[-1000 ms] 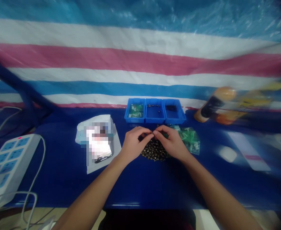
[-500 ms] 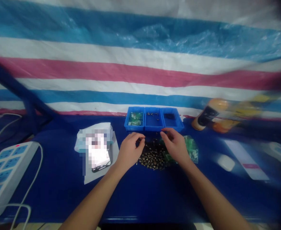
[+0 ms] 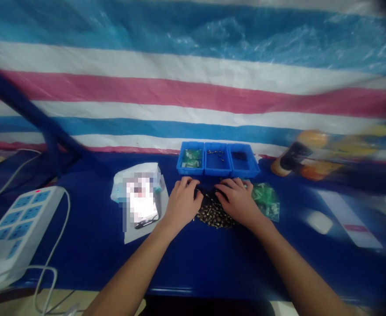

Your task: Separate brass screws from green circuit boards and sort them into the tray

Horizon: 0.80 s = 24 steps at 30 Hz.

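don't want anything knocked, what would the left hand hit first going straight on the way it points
Probably the left blue tray, the one with green packets in it, which lies ahead of the left hand. Depth is hard to judge here, so the hand might pass above it instead.

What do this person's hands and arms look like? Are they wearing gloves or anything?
The left hand and right hand are bare, with no gloves. The forearms are bare too: no sleeves, watch or bracelet shows. They look slim and narrow toward the hands. I can't see any big markings, but it's too blurry to tell about rings.
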Motion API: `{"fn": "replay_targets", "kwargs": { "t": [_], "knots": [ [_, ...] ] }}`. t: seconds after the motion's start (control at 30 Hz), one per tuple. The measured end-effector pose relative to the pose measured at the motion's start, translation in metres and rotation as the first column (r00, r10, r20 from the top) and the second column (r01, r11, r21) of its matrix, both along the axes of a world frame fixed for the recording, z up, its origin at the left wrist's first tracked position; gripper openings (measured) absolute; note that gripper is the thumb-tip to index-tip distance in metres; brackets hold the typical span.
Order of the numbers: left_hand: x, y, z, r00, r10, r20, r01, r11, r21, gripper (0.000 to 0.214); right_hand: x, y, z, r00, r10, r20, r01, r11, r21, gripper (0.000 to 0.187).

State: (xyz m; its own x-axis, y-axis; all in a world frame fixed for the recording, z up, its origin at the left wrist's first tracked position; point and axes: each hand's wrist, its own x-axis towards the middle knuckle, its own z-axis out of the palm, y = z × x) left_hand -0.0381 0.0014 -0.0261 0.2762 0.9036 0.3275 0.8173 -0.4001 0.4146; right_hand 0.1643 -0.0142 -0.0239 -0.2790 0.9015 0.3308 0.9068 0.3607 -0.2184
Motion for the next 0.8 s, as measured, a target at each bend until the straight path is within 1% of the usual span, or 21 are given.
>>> {"fn": "replay_targets", "kwargs": {
  "t": [0.13, 0.23, 0.37, 0.53, 0.8],
  "knots": [
    [0.0, 0.0, 0.003, 0.998, -0.052, 0.037, 0.055, 0.996, -0.077, 0.027, 0.0, 0.0, 0.0, 1.0, 0.01, 0.009, -0.01, 0.999, -0.033, 0.024],
    [0.001, 0.0, 0.005, 0.996, -0.08, 0.048, 0.085, 0.991, -0.106, 0.029, -0.001, 0.0, 0.003, 1.0, 0.007, -0.016, -0.008, 1.0, -0.029, 0.022],
    [0.001, 0.001, 0.005, 0.993, -0.111, 0.038, 0.114, 0.988, -0.103, 0.029, -0.003, -0.002, 0.009, 0.997, 0.044, -0.06, -0.046, 0.999, -0.023, 0.022],
    [0.001, 0.002, 0.003, 0.991, -0.13, 0.028, 0.132, 0.987, -0.093, 0.026, -0.003, -0.004, 0.01, 0.995, 0.099, -0.031, -0.101, 0.992, -0.068, 0.021],
    [0.004, 0.002, 0.004, 0.99, -0.143, 0.02, 0.144, 0.983, -0.11, 0.023, -0.003, -0.004, 0.003, 0.997, 0.077, -0.019, -0.078, 0.995, -0.06, 0.017]
  ]
}}
